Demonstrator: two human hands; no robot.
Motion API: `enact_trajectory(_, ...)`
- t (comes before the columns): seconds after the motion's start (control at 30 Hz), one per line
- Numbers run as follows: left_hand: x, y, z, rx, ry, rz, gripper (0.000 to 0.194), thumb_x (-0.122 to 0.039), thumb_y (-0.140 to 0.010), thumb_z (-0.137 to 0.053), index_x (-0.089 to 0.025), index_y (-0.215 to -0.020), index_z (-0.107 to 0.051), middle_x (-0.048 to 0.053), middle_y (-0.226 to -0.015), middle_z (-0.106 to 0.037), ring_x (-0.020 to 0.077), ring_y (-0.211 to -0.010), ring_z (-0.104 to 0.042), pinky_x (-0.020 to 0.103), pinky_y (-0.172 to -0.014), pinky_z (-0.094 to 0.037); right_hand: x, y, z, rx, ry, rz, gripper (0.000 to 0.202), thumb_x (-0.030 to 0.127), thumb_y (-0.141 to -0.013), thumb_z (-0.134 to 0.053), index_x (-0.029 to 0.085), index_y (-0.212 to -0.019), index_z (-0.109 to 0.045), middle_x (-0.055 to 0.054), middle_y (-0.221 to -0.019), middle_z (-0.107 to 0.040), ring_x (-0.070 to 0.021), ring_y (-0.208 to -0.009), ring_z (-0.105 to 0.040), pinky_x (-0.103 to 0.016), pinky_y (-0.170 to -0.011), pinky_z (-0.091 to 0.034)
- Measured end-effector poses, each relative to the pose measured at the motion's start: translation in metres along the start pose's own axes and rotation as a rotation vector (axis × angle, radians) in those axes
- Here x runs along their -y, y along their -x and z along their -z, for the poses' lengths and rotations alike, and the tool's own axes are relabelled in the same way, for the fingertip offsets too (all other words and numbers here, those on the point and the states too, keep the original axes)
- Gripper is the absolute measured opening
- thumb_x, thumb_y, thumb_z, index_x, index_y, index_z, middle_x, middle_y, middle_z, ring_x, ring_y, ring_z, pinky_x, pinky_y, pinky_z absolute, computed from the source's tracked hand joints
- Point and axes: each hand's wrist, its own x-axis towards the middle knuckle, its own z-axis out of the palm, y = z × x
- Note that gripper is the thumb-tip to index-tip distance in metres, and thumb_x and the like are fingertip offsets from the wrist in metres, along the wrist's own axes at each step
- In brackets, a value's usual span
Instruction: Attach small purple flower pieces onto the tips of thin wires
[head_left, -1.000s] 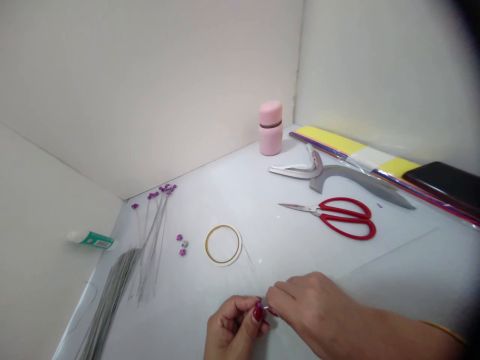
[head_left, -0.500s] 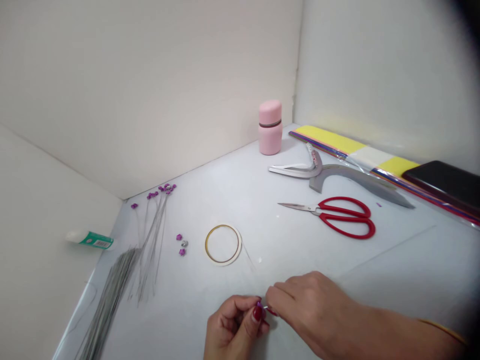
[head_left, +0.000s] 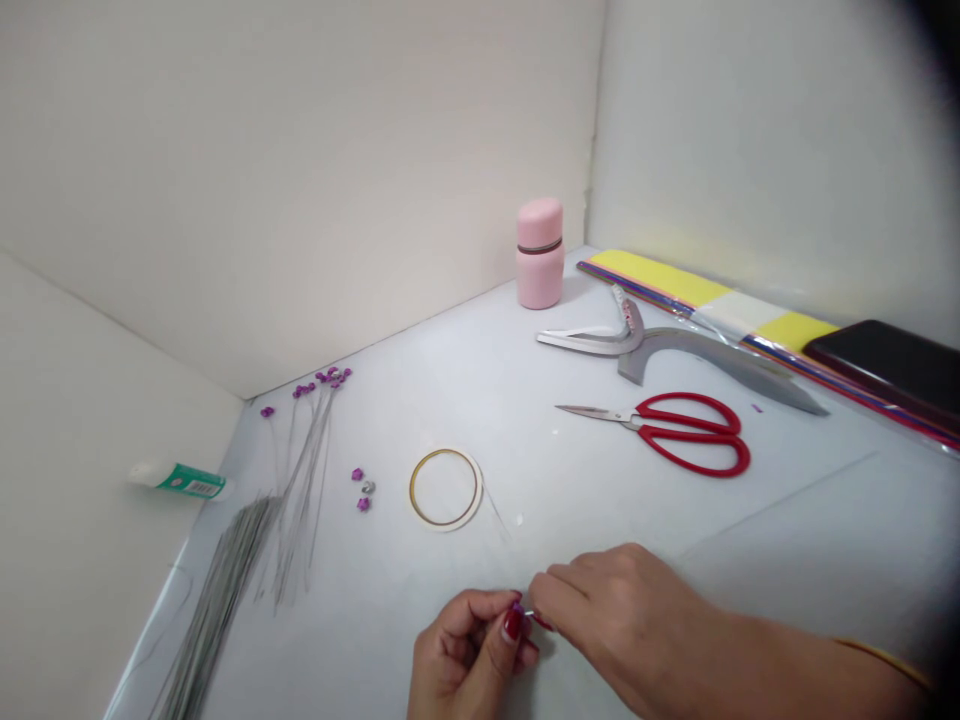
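Note:
At the bottom middle, my left hand (head_left: 469, 650) pinches a small purple paper star (head_left: 518, 606) between thumb and fingertips, which cover most of it. My right hand (head_left: 622, 615) is closed just beside it, fingers curled round a thin wire (head_left: 780, 506). The wire's short end shows between both hands, up against the star, while its long part sticks out behind my right hand over the table. Just beyond my hands lies a roll of narrow white tape (head_left: 480, 505). Two loose purple stars (head_left: 364, 504) and a small silver piece (head_left: 368, 487) rest left of the roll.
Several purple stars on wires (head_left: 304, 480) and a bundle of grey wires (head_left: 217, 600) lie left, near a glue stick (head_left: 193, 480). Red-handled scissors (head_left: 690, 436), grey strips (head_left: 727, 360), a pink flask (head_left: 540, 255), coloured paper packs (head_left: 660, 277) and a dark case (head_left: 885, 365) are farther right.
Almost nothing differs. My right hand has shifted very slightly left toward the star, and the wire's long part has moved a little with it.

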Motion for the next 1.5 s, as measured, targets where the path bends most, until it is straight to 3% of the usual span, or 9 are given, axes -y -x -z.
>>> enact_trajectory(0.3, -0.001, -0.001, 0.001, 0.030, -0.024, -0.019, 0.021, -0.035, -0.057, -0.076, -0.016, -0.064, -0.073, 0.001, -0.046, -0.066, 0.0074, -0.046, -0.057, 0.013, -0.048, -0.044, 0.001, 0.001, 0.000, 0.013, -0.044, -0.001, 0.021, 0.008, -0.074, -0.042, 0.023, -0.088, -0.048, 0.003, -0.071, -0.061, -0.0155, -0.056, -0.056, -0.028, -0.046, -0.025)
enact_trajectory(0.77, 0.006, -0.002, 0.004, 0.056, 0.022, -0.015, 0.016, -0.031, -0.059, -0.076, -0.016, -0.065, -0.073, 0.000, -0.045, -0.065, 0.0071, -0.045, -0.056, 0.014, -0.047, -0.042, 0.000, 0.003, -0.004, -0.119, -0.091, 0.038, 0.018, 0.009, -0.077, -0.041, 0.024, -0.079, -0.048, 0.004, -0.065, -0.058, -0.0142, -0.052, -0.052, -0.028, -0.046, -0.024)
enact_trajectory(1.1, 0.001, -0.003, 0.002, 0.034, 0.034, 0.007, 0.022, -0.034, -0.056, -0.077, -0.014, -0.064, -0.073, 0.001, -0.048, -0.067, 0.0069, -0.044, -0.057, 0.014, -0.046, -0.043, 0.003, 0.000, 0.006, 0.010, -0.101, -0.020, 0.021, 0.005, -0.070, -0.042, 0.019, -0.083, -0.052, 0.001, -0.070, -0.060, -0.0149, -0.055, -0.053, -0.027, -0.046, -0.028)
enact_trajectory(1.5, -0.003, -0.004, 0.002, 0.017, 0.125, 0.056, 0.024, -0.033, -0.052, -0.080, -0.014, -0.065, -0.074, 0.004, -0.053, -0.069, 0.0082, -0.044, -0.059, 0.015, -0.044, -0.044, 0.002, -0.002, 0.005, -0.017, -0.168, -0.013, 0.020, 0.004, -0.073, -0.038, 0.017, -0.078, -0.052, -0.002, -0.072, -0.060, -0.0144, -0.058, -0.052, -0.024, -0.052, -0.036)
